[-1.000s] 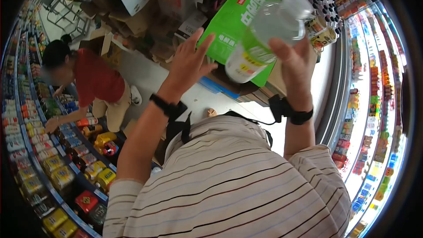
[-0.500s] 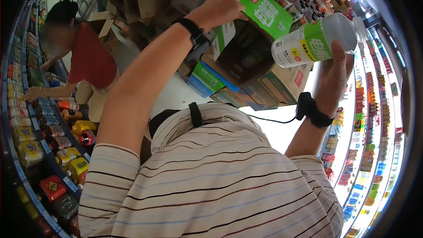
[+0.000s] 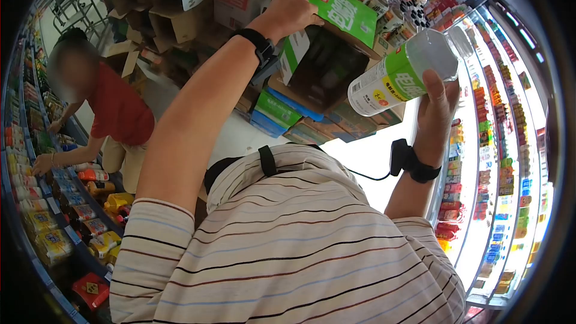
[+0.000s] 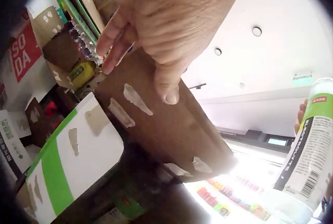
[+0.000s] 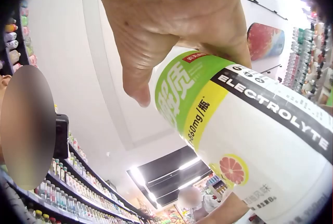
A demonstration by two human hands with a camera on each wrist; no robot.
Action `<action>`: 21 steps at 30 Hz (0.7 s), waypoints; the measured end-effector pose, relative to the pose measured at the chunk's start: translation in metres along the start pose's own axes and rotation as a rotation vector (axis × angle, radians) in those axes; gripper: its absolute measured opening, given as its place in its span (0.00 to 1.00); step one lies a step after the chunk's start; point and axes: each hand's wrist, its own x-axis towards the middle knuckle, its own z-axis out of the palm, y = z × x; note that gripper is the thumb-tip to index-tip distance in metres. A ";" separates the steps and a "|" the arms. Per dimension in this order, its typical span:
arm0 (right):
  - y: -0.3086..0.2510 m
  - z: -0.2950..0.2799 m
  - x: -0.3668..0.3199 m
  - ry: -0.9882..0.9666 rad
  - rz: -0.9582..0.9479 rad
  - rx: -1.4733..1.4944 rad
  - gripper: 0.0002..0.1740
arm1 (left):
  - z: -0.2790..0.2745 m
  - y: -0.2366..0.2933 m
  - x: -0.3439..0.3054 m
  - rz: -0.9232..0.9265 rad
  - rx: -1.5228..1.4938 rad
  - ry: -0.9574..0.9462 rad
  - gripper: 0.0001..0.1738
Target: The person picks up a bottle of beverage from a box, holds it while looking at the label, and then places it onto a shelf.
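My right hand (image 3: 438, 108) grips a large clear drink bottle (image 3: 396, 75) with a green, white and yellow label. The bottle is tilted, its cap end up to the right. In the right wrist view its label (image 5: 260, 146) reads ELECTROLYTE and shows a cut grapefruit. My left hand (image 3: 289, 15) pinches the raised flap (image 3: 348, 15) of an open carton (image 3: 360, 63), green on its outer face. The left wrist view has the thumb on the flap's brown inner side (image 4: 151, 114), marked with torn strips. Dark bottles show dimly inside the carton.
To the left, a person in a red shirt (image 3: 123, 105) reaches into a shelf of bottles (image 3: 72, 198). Several opened cartons (image 3: 180, 21) are piled at the back. Packed drinks (image 3: 384, 0) stand behind the open carton. A lit drinks cooler (image 3: 492, 162) runs along the right.
My left hand moved from in front of the carton to its flap, which now stands raised, with the carton open. The bottle in my right hand swung right and tilted further, then came slightly back down.
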 end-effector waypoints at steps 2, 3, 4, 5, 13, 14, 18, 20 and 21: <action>0.000 -0.004 0.001 -0.008 0.023 0.006 0.56 | -0.001 0.001 0.000 -0.008 0.008 -0.007 0.22; -0.003 -0.002 0.002 0.001 0.005 -0.021 0.53 | -0.004 0.002 0.000 -0.013 0.020 -0.019 0.22; -0.007 0.003 0.002 0.010 -0.012 -0.049 0.50 | -0.006 0.004 0.000 -0.018 0.032 -0.032 0.22; -0.012 0.006 0.003 0.018 -0.005 -0.064 0.49 | -0.009 0.005 0.000 -0.028 0.036 -0.061 0.20; -0.028 0.011 0.025 -0.005 0.158 0.050 0.57 | -0.016 0.012 -0.027 -0.051 -0.054 -0.189 0.20; -0.026 0.012 0.029 -0.022 0.173 0.070 0.57 | -0.013 0.012 -0.044 0.010 -0.089 -0.144 0.25; -0.011 0.026 0.037 -0.119 0.308 0.137 0.59 | -0.016 0.023 -0.098 -0.024 -0.183 -0.080 0.42; 0.005 0.035 0.041 -0.198 0.367 0.218 0.59 | -0.020 0.034 -0.113 -0.150 -0.302 -0.044 0.43; 0.005 0.041 0.043 -0.223 0.385 0.203 0.59 | -0.026 0.039 -0.118 -0.208 -0.357 -0.002 0.44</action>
